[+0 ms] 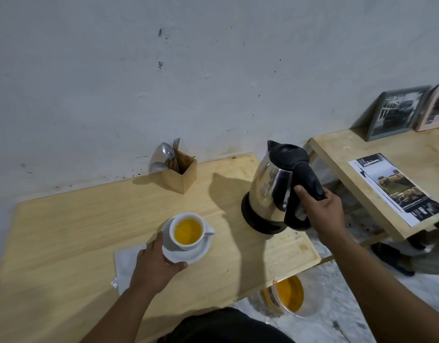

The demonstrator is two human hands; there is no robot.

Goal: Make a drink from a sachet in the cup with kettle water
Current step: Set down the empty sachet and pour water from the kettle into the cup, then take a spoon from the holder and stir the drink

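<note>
A white cup (188, 244) full of orange-yellow drink stands on a white saucer (197, 253) in the middle of the wooden table. My left hand (155, 262) grips the saucer's near-left rim. At the right, a steel kettle (269, 190) with a black lid sits on its black base (255, 220), slightly tilted. My right hand (323, 210) is wrapped around the kettle's black handle. A white napkin (125, 262) lies under my left hand, and a small torn white scrap, perhaps the sachet (114, 283), lies at its left corner.
A wooden box (182, 175) with spoons and forks stands by the wall. A lower shelf (357, 167) at the right holds a printed sheet (396, 188) and framed pictures. On the floor beneath the table's edge is a clear container (291, 297) with orange liquid.
</note>
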